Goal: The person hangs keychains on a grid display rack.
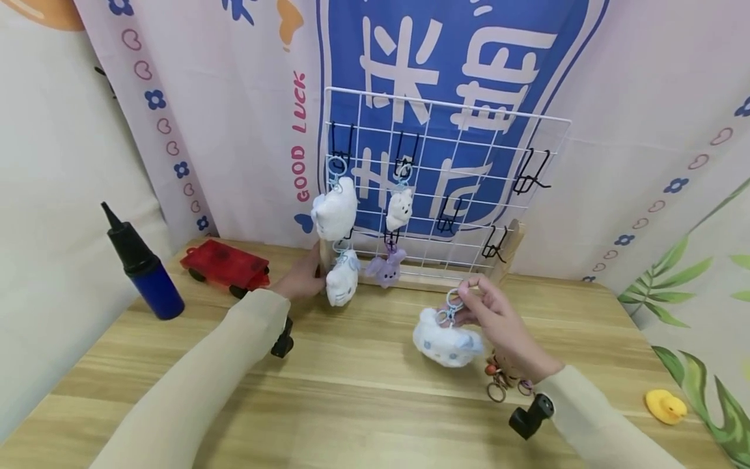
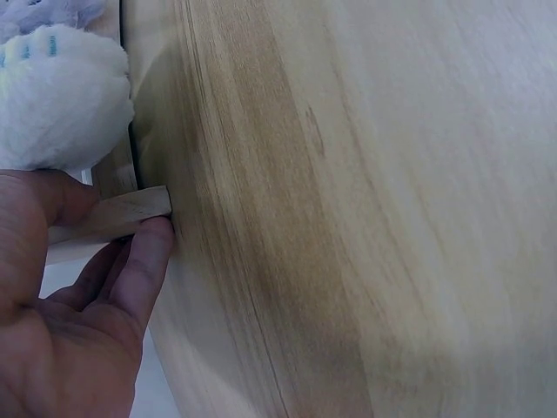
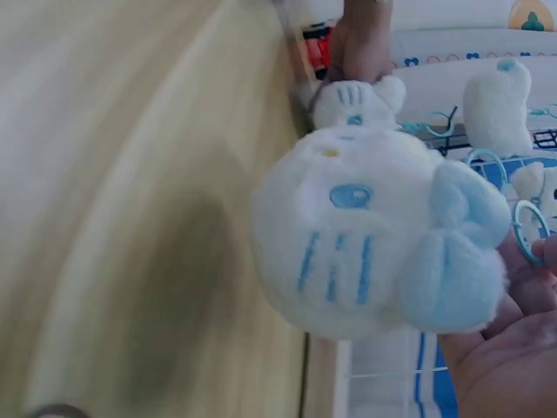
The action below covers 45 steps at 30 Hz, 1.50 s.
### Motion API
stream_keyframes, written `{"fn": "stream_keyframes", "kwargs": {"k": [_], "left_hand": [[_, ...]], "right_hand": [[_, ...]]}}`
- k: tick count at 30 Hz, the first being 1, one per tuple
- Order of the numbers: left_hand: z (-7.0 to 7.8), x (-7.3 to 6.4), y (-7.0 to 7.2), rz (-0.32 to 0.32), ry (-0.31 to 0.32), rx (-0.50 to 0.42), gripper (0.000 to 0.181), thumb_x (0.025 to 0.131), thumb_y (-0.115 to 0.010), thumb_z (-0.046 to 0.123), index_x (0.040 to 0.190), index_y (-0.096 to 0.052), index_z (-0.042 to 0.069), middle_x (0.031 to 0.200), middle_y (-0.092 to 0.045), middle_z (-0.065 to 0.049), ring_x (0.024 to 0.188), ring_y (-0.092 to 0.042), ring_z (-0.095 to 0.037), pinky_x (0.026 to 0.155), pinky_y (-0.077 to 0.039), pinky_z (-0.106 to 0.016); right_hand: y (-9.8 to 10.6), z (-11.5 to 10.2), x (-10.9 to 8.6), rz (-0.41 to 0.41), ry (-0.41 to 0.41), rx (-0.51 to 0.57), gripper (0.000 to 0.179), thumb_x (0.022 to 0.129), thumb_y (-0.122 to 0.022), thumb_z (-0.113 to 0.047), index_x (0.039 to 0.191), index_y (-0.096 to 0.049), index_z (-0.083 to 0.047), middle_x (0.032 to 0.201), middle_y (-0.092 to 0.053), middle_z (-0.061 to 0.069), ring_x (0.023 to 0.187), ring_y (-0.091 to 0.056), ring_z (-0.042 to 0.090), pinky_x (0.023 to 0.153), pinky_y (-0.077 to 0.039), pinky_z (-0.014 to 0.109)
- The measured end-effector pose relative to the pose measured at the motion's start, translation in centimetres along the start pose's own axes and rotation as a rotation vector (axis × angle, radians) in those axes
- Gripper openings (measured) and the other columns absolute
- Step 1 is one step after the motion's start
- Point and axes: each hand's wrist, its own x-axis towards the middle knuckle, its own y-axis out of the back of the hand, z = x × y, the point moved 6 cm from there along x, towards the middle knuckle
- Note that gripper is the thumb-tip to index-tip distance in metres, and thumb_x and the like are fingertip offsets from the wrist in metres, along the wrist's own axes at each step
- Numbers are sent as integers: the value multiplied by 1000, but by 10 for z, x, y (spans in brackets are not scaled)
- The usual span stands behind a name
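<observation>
My right hand (image 1: 498, 322) pinches the light blue ring of a white plush keychain (image 1: 448, 346), holding it just above the table in front of the rack. The right wrist view shows its blue bow (image 3: 457, 248) and blue whisker lines. My left hand (image 1: 301, 277) grips the wooden foot (image 2: 130, 211) of the white wire grid rack (image 1: 424, 103) between thumb and fingers. From black hooks on the rack hang a large white plush (image 1: 336, 212), a white plush with blue ears (image 1: 342, 279), a small white bear (image 1: 400, 208) and a purple rabbit (image 1: 387, 267).
Free black hooks (image 1: 530, 172) sit on the rack's right side. Brown keychains (image 1: 498, 378) lie beneath my right wrist, partly hidden. A yellow duck (image 1: 665, 406) is at far right. At left are a red toy cart (image 1: 225, 266) and a blue hand pump (image 1: 153, 286).
</observation>
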Motion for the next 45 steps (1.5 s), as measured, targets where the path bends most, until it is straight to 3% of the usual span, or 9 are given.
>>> {"fn": "stream_keyframes", "kwargs": {"k": [4,10,15,18,20,25,32,39,45], "left_hand": [[2,0,-2,-11,8,-20,91,94,-60,4,166,-4,3,169,-26,-29,154,-34,-48,127,-28,-64],[3,-2,0,-17,9,-39,90,95,-58,2,166,-2,1,171,-21,-30,156,-29,-50,127,-25,-66],[4,-1,1,-7,-3,-19,90,94,-59,4,166,-4,1,168,-27,-32,152,-35,-51,125,-30,-66],[5,0,2,-9,18,5,91,95,-59,5,166,-3,2,165,-32,-32,149,-41,-50,124,-34,-65],[4,0,1,-13,31,23,91,95,-59,6,166,-2,2,164,-33,-33,147,-43,-50,123,-35,-65],[4,-2,2,-16,42,32,90,97,-59,9,167,-3,2,165,-33,-33,148,-42,-50,124,-34,-64],[2,-2,1,-22,62,38,90,97,-58,9,167,-2,3,165,-32,-32,150,-40,-49,126,-32,-64],[1,-1,1,-18,47,15,90,98,-58,8,167,-1,3,167,-29,-32,152,-37,-49,126,-30,-64],[1,0,1,-15,23,3,90,97,-58,6,166,-1,2,167,-28,-33,152,-37,-51,126,-31,-64]], "right_hand": [[9,-11,11,55,56,-23,23,112,-40,-12,116,-45,9,98,-77,-9,84,-76,10,82,-64,26],[22,-28,32,188,50,-33,22,112,-43,-19,119,-46,2,103,-75,-5,83,-74,9,84,-63,24],[28,-35,48,253,52,-29,18,113,-42,-24,117,-49,-8,102,-75,-8,83,-73,8,83,-62,22],[27,-35,56,283,48,-33,16,113,-41,-25,115,-49,-12,108,-75,1,82,-72,8,83,-61,22],[26,-33,60,288,39,-51,18,113,-41,-28,116,-49,-12,117,-73,13,84,-71,9,84,-61,22],[23,-28,69,285,17,-68,26,113,-40,-33,122,-47,-9,130,-68,28,88,-72,12,86,-62,23],[21,-20,76,278,-32,-73,22,113,-41,-28,121,-49,-8,133,-67,27,90,-70,11,85,-61,22],[22,-19,78,309,-26,-9,16,113,-43,-20,117,-52,-8,127,-69,22,97,-70,8,85,-61,21],[25,-17,76,335,-35,-7,23,112,-44,-18,123,-53,0,137,-65,30,95,-72,3,89,-63,22]]}}
